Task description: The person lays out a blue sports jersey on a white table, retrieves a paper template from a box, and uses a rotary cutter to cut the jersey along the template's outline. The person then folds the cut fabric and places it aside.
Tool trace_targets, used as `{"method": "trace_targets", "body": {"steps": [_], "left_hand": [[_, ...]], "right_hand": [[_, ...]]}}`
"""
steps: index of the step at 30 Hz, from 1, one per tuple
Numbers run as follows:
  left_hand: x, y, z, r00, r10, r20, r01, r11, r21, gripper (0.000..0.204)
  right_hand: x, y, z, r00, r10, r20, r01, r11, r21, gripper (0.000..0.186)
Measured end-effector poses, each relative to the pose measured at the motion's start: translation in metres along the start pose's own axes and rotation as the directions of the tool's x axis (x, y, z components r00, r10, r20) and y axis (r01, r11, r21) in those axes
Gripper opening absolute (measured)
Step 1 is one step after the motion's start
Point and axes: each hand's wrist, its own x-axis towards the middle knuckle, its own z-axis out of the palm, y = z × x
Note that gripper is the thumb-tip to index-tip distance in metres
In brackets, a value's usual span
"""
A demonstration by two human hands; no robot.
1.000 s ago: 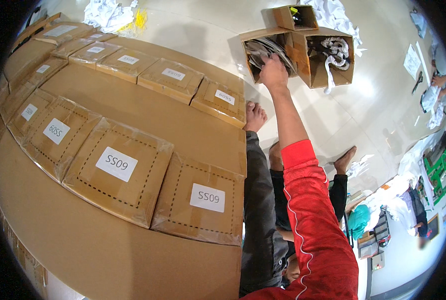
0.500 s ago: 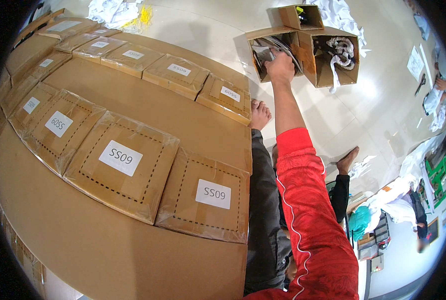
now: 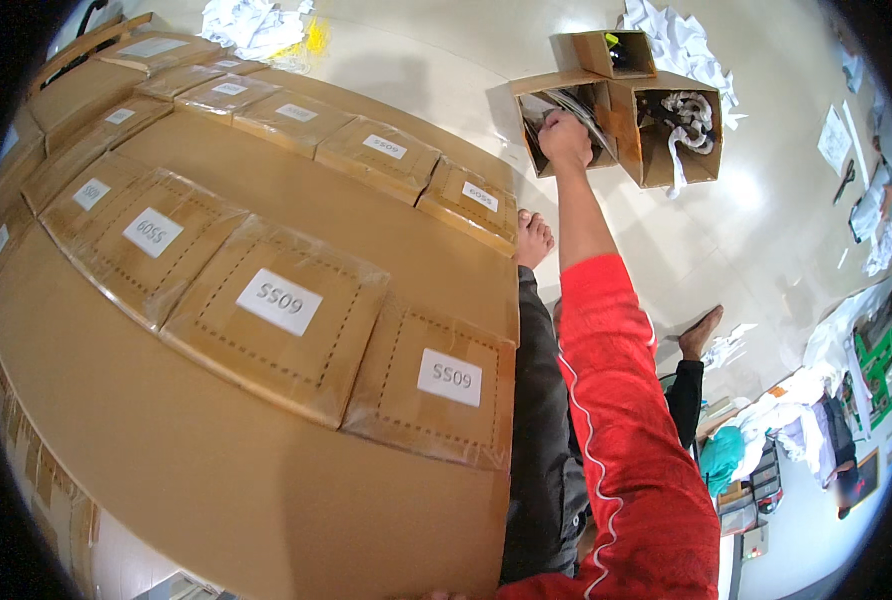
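My right hand, in a red sleeve, reaches down into an open cardboard box on the floor. Its fingers are curled inward beside thin, flat sheets that stand in the box. What the fingers hold, if anything, is hidden. At the lower edge a sliver of skin, likely my left hand, barely shows; its fingers cannot be made out. To the left are flat cardboard cartons wrapped in clear tape, such as the labelled one nearest the middle, set in two rows on a broad cardboard surface.
Beside the reached-into box stand a small box and another holding white twisted strips. White scraps lie behind them. Scissors and paper lie at the right. My bare foot is next to the cartons.
My right hand has curled its fingers in the box, where they were reaching over the sheets before. The whole view has shifted slightly, with the cartons now farther right.
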Motion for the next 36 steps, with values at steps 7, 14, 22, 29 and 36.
{"method": "trace_targets", "body": {"steps": [7,14,22,29,36], "left_hand": [[0.013,0.002,-0.008,0.989,-0.116,0.095,0.121,0.991,-0.056,0.016],[0.018,-0.008,0.005,0.985,-0.033,-0.167,0.002,0.983,-0.181,0.016],[-0.051,0.026,-0.114,0.898,-0.43,-0.095,-0.025,0.165,-0.986,0.027],[-0.234,-0.017,-0.196,0.824,-0.543,-0.162,-0.147,0.071,-0.987,0.02],[-0.459,-0.063,-0.238,0.572,-0.599,-0.56,0.008,0.687,-0.727,0.023]], "right_hand": [[-0.179,0.021,-0.122,0.955,-0.228,0.191,-0.17,0.11,0.979,0.02],[-0.377,0.003,-0.278,0.892,-0.446,0.067,-0.138,-0.129,0.982,0.02],[-0.609,-0.007,-0.354,0.745,-0.66,-0.098,0.083,-0.055,0.995,0.021],[-0.796,-0.002,-0.272,0.423,-0.906,-0.031,0.304,0.109,0.947,0.022],[-0.945,0.019,-0.161,0.081,-0.946,0.313,0.253,0.324,0.912,0.016]]}}
